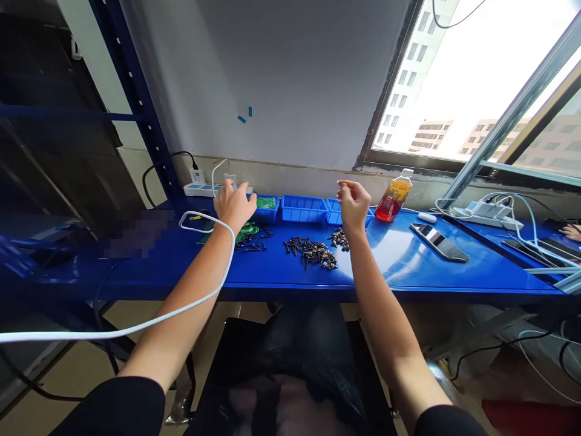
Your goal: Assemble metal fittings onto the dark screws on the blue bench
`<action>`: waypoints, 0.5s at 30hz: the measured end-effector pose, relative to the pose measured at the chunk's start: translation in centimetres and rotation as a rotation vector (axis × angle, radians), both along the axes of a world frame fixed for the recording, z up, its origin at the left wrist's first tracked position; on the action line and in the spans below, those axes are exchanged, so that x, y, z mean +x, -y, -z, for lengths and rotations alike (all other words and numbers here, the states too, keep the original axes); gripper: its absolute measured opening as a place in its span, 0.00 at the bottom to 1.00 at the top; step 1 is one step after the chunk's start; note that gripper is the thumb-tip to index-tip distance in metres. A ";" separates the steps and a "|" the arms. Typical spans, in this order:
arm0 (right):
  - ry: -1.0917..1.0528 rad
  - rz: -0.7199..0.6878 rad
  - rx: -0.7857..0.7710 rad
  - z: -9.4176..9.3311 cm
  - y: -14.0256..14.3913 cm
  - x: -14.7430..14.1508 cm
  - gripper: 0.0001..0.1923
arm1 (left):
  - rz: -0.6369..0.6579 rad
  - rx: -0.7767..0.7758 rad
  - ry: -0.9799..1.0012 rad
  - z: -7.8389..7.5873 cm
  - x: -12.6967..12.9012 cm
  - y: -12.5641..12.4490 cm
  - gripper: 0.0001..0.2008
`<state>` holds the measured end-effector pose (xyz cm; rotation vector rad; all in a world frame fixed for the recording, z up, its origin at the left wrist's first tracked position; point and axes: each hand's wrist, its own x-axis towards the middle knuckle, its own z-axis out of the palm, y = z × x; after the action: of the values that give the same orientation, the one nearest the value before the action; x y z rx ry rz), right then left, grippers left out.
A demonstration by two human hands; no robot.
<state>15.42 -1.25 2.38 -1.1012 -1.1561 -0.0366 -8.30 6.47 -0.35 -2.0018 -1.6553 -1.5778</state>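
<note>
The left hand (235,204) reaches over the first blue bin (265,209), fingers spread and gripping nothing I can make out. The right hand (353,203) hovers above the bench (408,260) with fingertips pinched together; whether a screw sits between them is too small to tell. Below lie the loose screws (311,251) in heaps. A white cable (200,297) drapes over the left forearm: a quick reach could likely drag it through the heaps and scatter them off the edge.
</note>
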 end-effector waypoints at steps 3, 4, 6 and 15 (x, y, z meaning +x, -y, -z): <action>-0.070 0.114 0.133 1.3 4.5 0.8 0.12 | 0.072 0.062 -0.054 0.0 0.5 2.9 0.11; -0.095 0.166 0.150 2.0 6.0 0.9 0.11 | 0.118 0.070 -0.085 0.2 0.9 3.9 0.10; -0.145 0.280 0.146 3.6 8.6 1.1 0.10 | 0.227 0.075 -0.146 0.7 1.9 5.9 0.09; -0.007 0.472 0.008 9.4 15.6 -0.1 0.08 | 0.468 0.044 -0.171 2.2 3.7 11.5 0.10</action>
<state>15.33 -16.89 -7.02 -1.3448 -0.8678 -0.4038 -4.63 -5.06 -2.56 -2.5483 -1.1351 -1.4873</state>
